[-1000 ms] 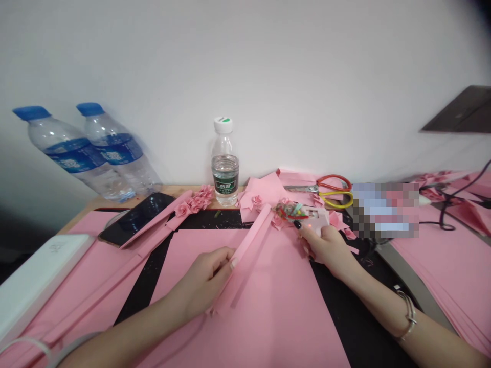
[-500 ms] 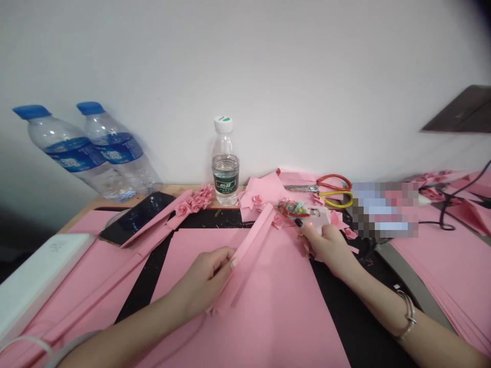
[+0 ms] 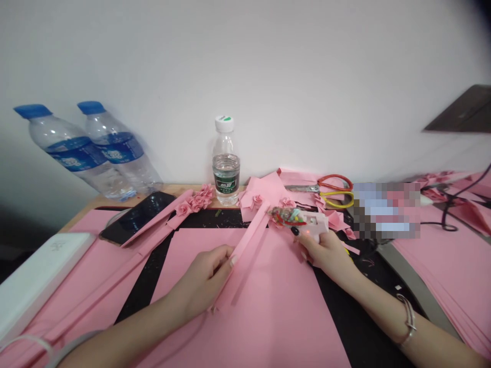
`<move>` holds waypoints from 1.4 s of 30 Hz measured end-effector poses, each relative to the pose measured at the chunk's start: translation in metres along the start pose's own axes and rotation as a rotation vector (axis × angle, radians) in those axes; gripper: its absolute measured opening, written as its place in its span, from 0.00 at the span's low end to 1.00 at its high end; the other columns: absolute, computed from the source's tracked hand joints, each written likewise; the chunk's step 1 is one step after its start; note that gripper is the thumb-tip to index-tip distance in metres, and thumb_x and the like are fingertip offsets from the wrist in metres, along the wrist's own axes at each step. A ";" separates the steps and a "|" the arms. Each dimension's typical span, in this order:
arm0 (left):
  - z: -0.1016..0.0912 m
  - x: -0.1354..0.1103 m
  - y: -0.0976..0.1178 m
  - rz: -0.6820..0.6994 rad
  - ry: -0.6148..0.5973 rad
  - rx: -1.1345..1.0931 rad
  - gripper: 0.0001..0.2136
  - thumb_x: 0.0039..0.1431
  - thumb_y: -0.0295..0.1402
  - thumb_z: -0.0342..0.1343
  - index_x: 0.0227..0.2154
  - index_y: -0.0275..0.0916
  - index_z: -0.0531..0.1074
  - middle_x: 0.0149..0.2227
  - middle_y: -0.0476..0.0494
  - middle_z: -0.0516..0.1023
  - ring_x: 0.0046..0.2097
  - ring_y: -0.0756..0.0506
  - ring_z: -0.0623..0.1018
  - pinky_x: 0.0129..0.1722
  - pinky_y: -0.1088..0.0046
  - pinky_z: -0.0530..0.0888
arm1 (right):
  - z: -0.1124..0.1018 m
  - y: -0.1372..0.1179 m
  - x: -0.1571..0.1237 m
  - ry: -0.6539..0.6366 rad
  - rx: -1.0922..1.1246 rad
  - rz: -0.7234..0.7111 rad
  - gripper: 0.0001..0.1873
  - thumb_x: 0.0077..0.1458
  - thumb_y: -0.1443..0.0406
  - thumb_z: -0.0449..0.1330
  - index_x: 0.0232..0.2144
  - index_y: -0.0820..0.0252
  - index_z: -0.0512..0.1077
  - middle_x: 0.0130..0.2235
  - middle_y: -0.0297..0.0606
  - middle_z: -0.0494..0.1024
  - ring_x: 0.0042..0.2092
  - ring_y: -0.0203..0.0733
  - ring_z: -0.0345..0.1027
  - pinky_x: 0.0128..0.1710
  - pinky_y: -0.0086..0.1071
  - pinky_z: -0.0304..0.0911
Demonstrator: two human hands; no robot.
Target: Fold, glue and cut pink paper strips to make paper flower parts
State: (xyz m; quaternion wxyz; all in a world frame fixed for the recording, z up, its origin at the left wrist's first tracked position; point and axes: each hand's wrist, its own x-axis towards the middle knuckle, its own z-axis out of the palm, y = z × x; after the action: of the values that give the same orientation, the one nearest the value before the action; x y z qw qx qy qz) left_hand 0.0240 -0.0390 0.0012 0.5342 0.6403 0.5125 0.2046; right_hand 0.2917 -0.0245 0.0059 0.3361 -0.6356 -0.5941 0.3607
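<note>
My left hand [image 3: 210, 273] is closed around the lower part of a long folded pink paper strip [image 3: 249, 232], which slants up and away to the right. In my right hand [image 3: 326, 255] is a pale pink hot glue gun [image 3: 314, 222], its nozzle end caked with colourful residue and a small orange light showing on its body. The nozzle lies at the strip's far end; whether it touches cannot be made out. Beneath both hands is a large pink paper sheet [image 3: 284, 312]. Small folded paper flowers [image 3: 256, 201] sit just beyond the strip's end.
Scissors [image 3: 333, 191] with red and yellow handles lie behind the glue gun. A small water bottle [image 3: 226, 171] stands by the wall; two larger bottles [image 3: 118, 153] lean at left. A phone [image 3: 138, 217], a white box [image 3: 42, 276] and paper stacks [image 3: 452, 260] flank the work area. A black cable [image 3: 445, 214] runs at right.
My right hand has shifted the glue gun slightly left and down along the strip's far end. My left hand keeps its hold almost unmoved.
</note>
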 end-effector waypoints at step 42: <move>0.001 0.001 -0.003 0.022 -0.014 -0.013 0.13 0.65 0.41 0.45 0.32 0.39 0.68 0.28 0.50 0.69 0.29 0.47 0.71 0.26 0.75 0.69 | -0.002 -0.003 0.000 -0.077 -0.097 -0.025 0.25 0.55 0.55 0.51 0.09 0.56 0.60 0.10 0.33 0.63 0.14 0.33 0.57 0.15 0.27 0.50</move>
State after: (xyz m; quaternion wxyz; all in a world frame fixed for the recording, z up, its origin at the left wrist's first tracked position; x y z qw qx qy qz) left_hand 0.0237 -0.0386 -0.0020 0.5397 0.6438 0.5004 0.2094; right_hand 0.2914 -0.0244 0.0098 0.2865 -0.6292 -0.6313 0.3512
